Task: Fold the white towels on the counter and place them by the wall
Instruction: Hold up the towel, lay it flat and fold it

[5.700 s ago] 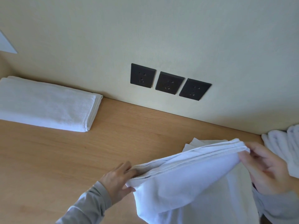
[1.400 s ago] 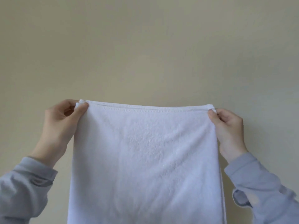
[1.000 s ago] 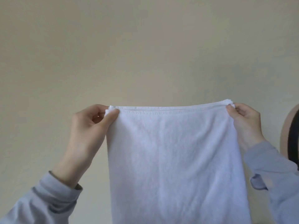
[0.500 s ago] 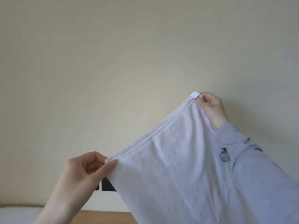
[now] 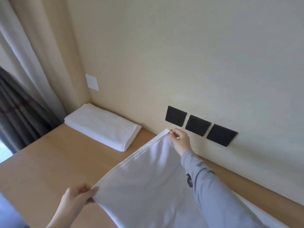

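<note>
White towel (image 5: 148, 183) hangs stretched between your two hands, held above the wooden counter (image 5: 49, 162) with one hemmed edge running diagonally from near left to far right. Your left hand (image 5: 77, 198) is at the near left end of that edge, thumb on top and fingers curled beneath, pinched shut on the corner. Your right hand (image 5: 180, 140) reaches out to the far end, close to the wall (image 5: 197, 55), its fingertips closed tight on the other corner, which bunches slightly in the grip. Your grey sleeve (image 5: 213, 186) crosses over the right part of the cloth. The rest of the towel slopes down toward you and to the right, running out of view at the bottom edge, so you cannot tell how much of it lies on the counter.

Far left on the counter, a folded towel (image 5: 102, 127) lies flat in the corner, one long side against the wall. It sits well apart from your left hand and near the corner your right hand holds. Three black sockets (image 5: 197, 125) sit in a row on the wall just beyond your right hand. A white switch plate (image 5: 92, 83) is on the side wall above the folded towel, and curtains (image 5: 21, 96) hang at the far left.
</note>
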Available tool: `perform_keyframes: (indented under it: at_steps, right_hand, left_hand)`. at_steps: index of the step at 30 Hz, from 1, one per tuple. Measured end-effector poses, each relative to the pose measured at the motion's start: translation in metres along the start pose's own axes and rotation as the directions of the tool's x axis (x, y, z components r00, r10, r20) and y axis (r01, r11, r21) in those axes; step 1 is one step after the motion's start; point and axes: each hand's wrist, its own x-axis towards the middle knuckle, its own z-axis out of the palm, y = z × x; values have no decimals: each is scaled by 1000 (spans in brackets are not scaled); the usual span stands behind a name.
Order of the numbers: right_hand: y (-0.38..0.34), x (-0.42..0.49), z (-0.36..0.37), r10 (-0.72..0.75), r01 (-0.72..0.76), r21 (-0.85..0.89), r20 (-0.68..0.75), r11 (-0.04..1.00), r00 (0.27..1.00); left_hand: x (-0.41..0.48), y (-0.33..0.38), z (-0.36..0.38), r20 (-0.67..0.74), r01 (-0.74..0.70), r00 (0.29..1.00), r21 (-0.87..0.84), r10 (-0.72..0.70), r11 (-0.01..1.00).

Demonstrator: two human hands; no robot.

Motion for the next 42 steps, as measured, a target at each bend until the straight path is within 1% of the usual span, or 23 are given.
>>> perform_keyframes:
  at_steps: [3,6,9,12,15,16,18,19,20,21,22,23,24,25,26,28,29,30,33,35,37,39,42]
  right_hand:
    - [-3,24,75,30,-23,-109,66,994,997]
    - [7,38,131,55,-29,-200,122,979,991]
    - [27,44,169,80,-37,-317,123,948,989]
    - [45,46,192,65,-8,-439,116,898,991]
    - [61,42,209,58,45,-538,174,842,983]
    - [64,39,214,47,71,-580,186,812,982]
    - [67,32,221,-6,132,-671,187,730,982]
    - [68,28,222,-43,156,-700,177,697,983]
    - [69,24,222,-79,169,-710,158,684,984]
    - [69,20,220,-124,183,-699,135,692,983]
    - [68,15,217,-198,228,-661,122,715,973]
    - [66,9,214,-310,322,-607,129,726,942]
    - [66,4,211,-445,453,-558,161,695,881]
    - [67,-1,209,-566,594,-501,229,629,792]
    - [70,-5,207,-647,718,-424,326,552,690]
    - [72,-9,207,-686,858,-294,515,422,514]
    - [73,-9,207,-677,888,-263,576,377,457]
    - [72,-7,209,-665,905,-244,616,349,423]
    - [68,1,213,-663,933,-223,658,281,357]
    - [64,6,216,-650,950,-215,692,228,313]
    - [60,9,219,-643,958,-215,709,192,288]
    - [57,10,222,-639,956,-241,711,170,293]
    - [53,7,226,-600,932,-286,714,222,362]
  left_hand:
    - [29,-33,-30,2,99,995,-6,-99,995]
    - [45,-56,-39,13,188,982,42,-189,981]
    - [54,-74,-41,-18,237,972,42,-236,971]
    - [59,-93,-48,-31,257,966,169,-256,951]
    - [56,-108,-56,-46,269,962,330,-269,905]
    - [55,-110,-57,-43,263,962,412,-269,873]
    - [55,-107,-56,-68,253,962,587,-264,769]
    - [55,-103,-52,-102,231,970,677,-222,699]
    - [56,-101,-47,-133,182,983,758,-125,626]
    - [57,-99,-38,-144,102,989,795,22,598]
    - [59,-99,-27,-147,-1,971,789,189,615]
    - [59,-96,-13,-166,-91,931,759,326,645]
    - [59,-92,0,-192,-149,896,719,400,679]
    - [60,-88,12,-218,-161,887,680,407,715]
    - [61,-90,22,-231,-162,883,665,407,729]
    - [63,-98,35,-298,-87,886,646,355,759]
    - [63,-101,38,-330,-46,889,627,318,778]
    - [64,-106,40,-355,-30,883,613,308,790]
    - [67,-112,40,-383,-47,869,565,312,824]
    - [69,-112,38,-377,-94,859,549,346,831]
    - [69,-111,35,-354,-141,853,551,383,823]
    - [71,-110,32,-338,-151,855,561,392,814]
    - [75,-112,30,-330,-126,879,534,344,836]
